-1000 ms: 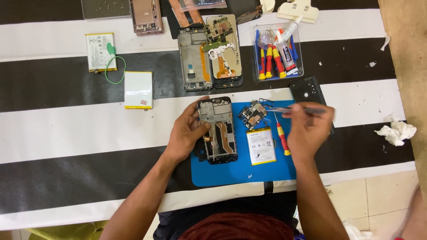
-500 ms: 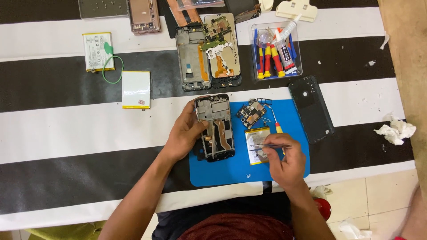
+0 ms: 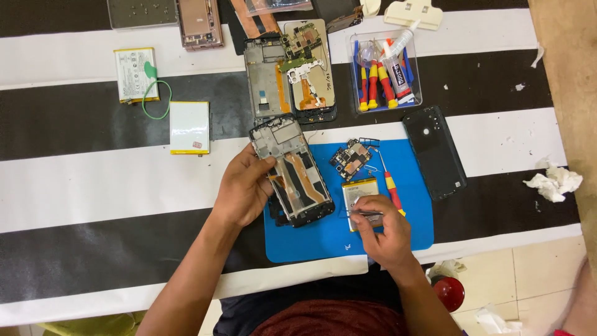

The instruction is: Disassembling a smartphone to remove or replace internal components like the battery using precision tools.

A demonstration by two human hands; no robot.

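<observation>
A: Left hand [image 3: 244, 190] is gripping the opened phone frame [image 3: 292, 171], tilted half on the blue mat [image 3: 410, 230], fingers curled round its left edge.

B: Right hand [image 3: 384, 229]?

A: Pinching metal tweezers [image 3: 365, 214] shut-fisted over the small yellow-edged battery [image 3: 357, 190]. Can't tell if the tips are holding anything.

B: Advice: be keeping tips flat and shallow, since a battery pouch is soft; the frame is rigid with copper flex. Red-yellow screwdriver [image 3: 392, 186] is lying just beside it.
</observation>
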